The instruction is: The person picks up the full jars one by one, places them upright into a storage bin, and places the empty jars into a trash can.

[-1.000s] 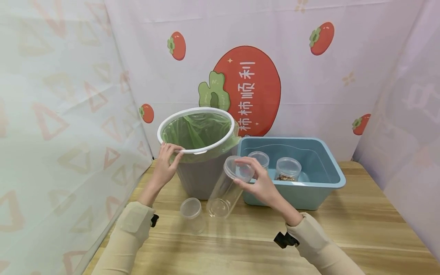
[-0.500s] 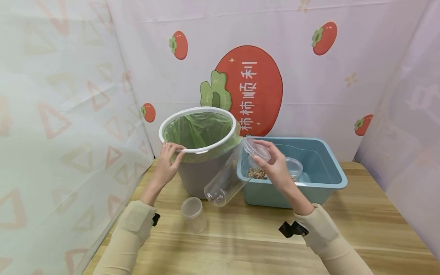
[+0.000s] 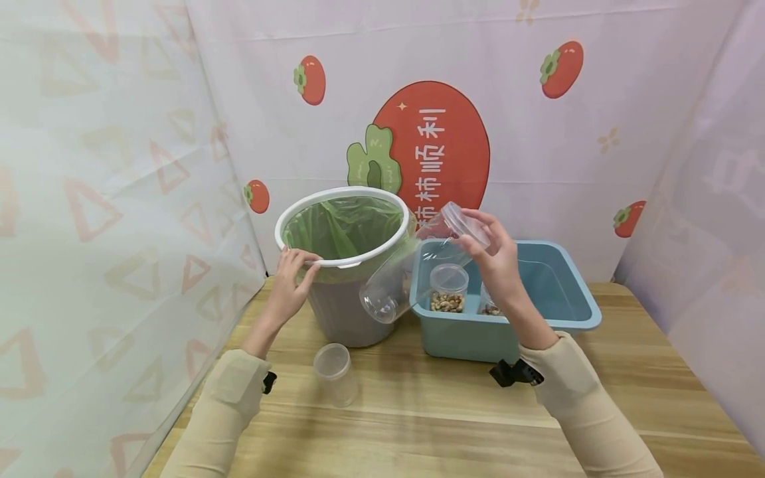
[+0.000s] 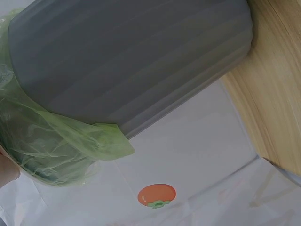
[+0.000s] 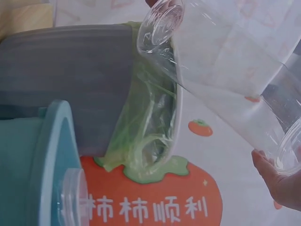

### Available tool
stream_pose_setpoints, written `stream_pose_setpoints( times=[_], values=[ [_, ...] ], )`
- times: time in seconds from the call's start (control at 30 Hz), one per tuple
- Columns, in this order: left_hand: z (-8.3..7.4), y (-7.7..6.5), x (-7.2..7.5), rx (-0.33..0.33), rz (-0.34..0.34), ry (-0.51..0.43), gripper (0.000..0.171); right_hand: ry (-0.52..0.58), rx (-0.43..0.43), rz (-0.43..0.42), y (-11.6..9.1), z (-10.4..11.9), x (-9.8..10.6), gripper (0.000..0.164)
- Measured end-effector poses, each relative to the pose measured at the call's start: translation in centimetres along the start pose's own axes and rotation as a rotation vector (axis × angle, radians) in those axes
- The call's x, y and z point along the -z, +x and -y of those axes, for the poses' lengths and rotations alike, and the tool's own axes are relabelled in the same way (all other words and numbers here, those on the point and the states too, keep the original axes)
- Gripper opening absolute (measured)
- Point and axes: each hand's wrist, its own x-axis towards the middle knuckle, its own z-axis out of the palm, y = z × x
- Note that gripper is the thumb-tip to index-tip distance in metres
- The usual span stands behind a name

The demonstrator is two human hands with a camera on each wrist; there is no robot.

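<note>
My left hand pinches the white rim of the grey trash can, which is lined with a green plastic bag. In the left wrist view only a fingertip shows, beside the bag's fold. My right hand grips a tall clear plastic jar by its lidded end. The jar tilts, lid up to the right and base down to the left, and overlaps the trash can and the blue tub. No contents show through its walls in the right wrist view.
Two lidded jars of nuts stand in the blue tub; one jar is plain to see, the other is partly behind my right wrist. A small clear container stands on the wooden table. Printed cloth encloses the back and sides.
My right hand has raised the tall jar up and to the right, tilting it further. My left hand has stayed on the trash can's rim.
</note>
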Motion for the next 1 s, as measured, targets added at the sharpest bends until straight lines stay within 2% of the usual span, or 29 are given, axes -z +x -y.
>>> stream_pose_setpoints(
  times=[0.23, 0.33, 0.6, 1.0],
  values=[
    [0.0, 0.1, 0.0, 0.001, 0.007, -0.007, 0.008, 0.14, 0.025, -0.014, 1.3, 0.7, 0.2, 0.035],
    [-0.1, 0.1, 0.0, 0.01, 0.009, -0.008, 0.008, 0.16, 0.029, -0.04, 1.9, 0.9, 0.1, 0.035],
    [-0.1, 0.2, 0.0, 0.006, 0.004, -0.006, 0.007, 0.114, 0.022, -0.105, 3.5, 1.0, -0.3, 0.038],
    [0.0, 0.1, -0.1, 0.011, -0.011, 0.002, 0.008, 0.133, 0.068, -0.17, 6.4, 0.7, -2.1, 0.038]
  ],
)
